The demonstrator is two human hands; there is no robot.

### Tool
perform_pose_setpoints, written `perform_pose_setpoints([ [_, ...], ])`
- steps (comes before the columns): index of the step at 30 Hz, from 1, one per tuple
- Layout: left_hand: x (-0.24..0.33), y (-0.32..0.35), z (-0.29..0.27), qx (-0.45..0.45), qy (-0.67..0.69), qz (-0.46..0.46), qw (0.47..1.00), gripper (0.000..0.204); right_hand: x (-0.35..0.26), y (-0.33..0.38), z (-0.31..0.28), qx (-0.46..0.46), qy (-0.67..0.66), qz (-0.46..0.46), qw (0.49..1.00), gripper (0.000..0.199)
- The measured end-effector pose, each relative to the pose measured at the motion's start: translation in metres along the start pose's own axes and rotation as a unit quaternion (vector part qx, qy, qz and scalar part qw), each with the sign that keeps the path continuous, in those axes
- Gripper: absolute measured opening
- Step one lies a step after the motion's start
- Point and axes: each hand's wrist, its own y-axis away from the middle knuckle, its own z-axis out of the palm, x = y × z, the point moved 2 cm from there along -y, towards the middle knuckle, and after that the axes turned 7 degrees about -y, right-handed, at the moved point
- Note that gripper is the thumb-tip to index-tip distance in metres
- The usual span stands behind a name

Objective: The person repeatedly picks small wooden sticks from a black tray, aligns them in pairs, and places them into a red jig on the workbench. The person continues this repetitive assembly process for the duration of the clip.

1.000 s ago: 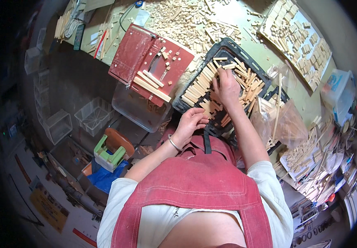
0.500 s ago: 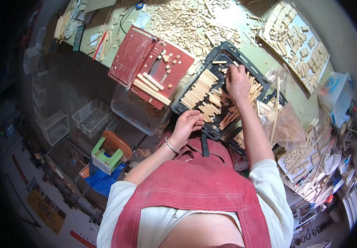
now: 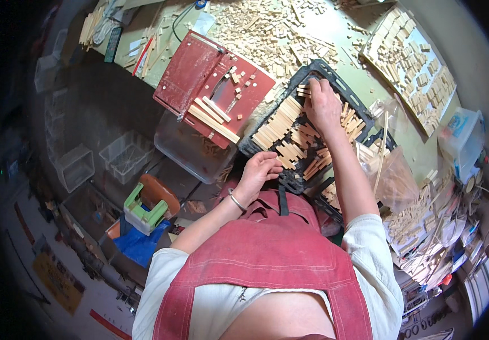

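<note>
Right hand over slim, squared wooden sticks in a plastic tray, left hand curled beside it; cannot tell either grip

wooden sticks partly hidden by right hand, its grip unclear, worktable cropped above

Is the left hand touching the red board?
Apart: the head view shows a clear gap between the left hand and the near edge of the red board.

The wooden sticks are pale tan, the tray black, the apron red.
</note>
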Motion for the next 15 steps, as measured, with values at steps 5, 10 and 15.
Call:
perform_pose_setpoints([
  [5, -0.002, -0.001, -0.003, 0.001, 0.004, 0.0, 1.0, 0.031, 0.006, -0.002, 0.001, -0.067, 0.023, 0.032, 0.997, 0.024],
  [10, -0.004, -0.002, -0.004, -0.003, 0.003, 0.003, 1.0, 0.032, 0.007, 0.013, -0.006, 0.007, -0.024, -0.014, 1.0, 0.029],
  [15, -0.001, -0.002, -0.002, -0.004, -0.004, 0.001, 1.0, 0.034, -0.002, 0.007, -0.008, 0.015, 0.006, -0.025, 1.0, 0.026],
])
